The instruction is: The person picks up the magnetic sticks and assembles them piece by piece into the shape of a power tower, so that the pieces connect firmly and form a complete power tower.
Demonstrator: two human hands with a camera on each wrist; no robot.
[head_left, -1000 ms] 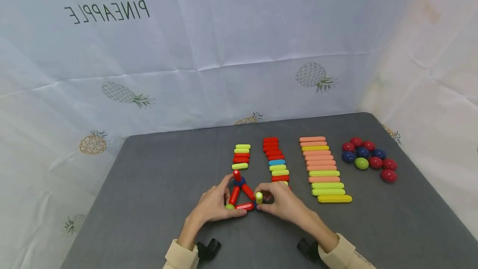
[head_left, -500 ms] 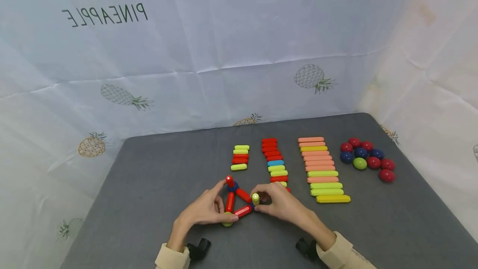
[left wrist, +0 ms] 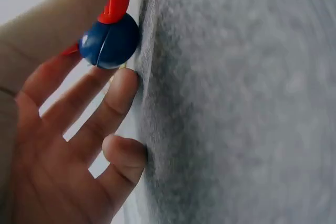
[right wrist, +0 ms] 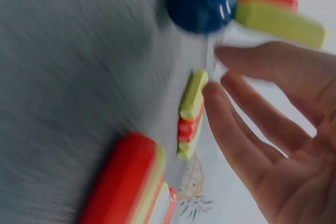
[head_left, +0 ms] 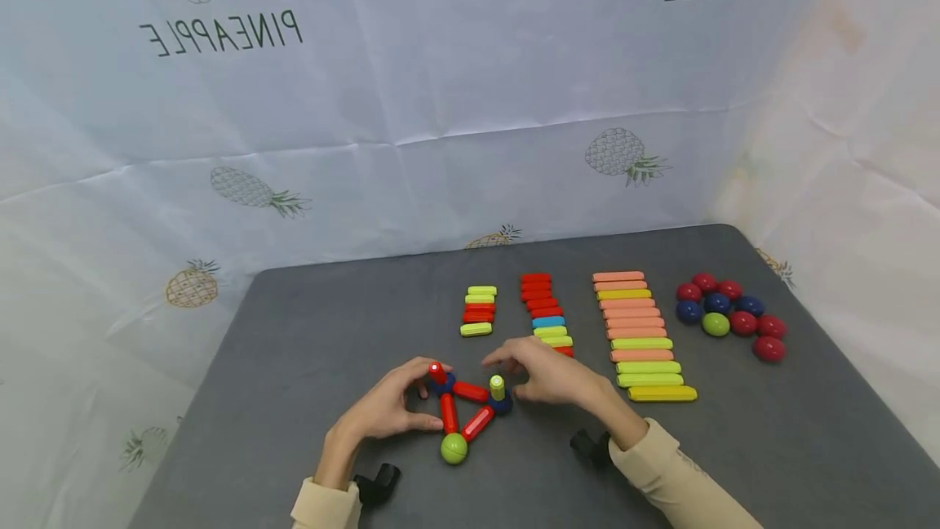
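Note:
On the table, three red sticks (head_left: 479,423) form a flat triangle. Its corners are a green ball (head_left: 454,449) nearest me, a blue ball (head_left: 448,387) at upper left and a blue ball (head_left: 503,405) at right. A short red stick (head_left: 436,373) stands up from the left blue ball, a yellow-green stick (head_left: 497,387) from the right one. My left hand (head_left: 385,405) lies around the triangle's left side, fingers loosely spread, thumb by the left red stick; contact is unclear. Beside the yellow-green stick, my right hand (head_left: 551,370) holds nothing, its fingers apart from it.
Short sticks (head_left: 479,317) lie in a column behind the triangle. Another column of short sticks (head_left: 548,322) is partly hidden by my right hand. Further right come longer sticks (head_left: 635,323) and several loose balls (head_left: 743,323). A white pineapple-print cloth (head_left: 411,186) hangs behind.
The triangle has turned counterclockwise, its green ball swinging towards me. My right hand has let go of the yellow-green stick and drawn back a little. My left hand has shifted left.

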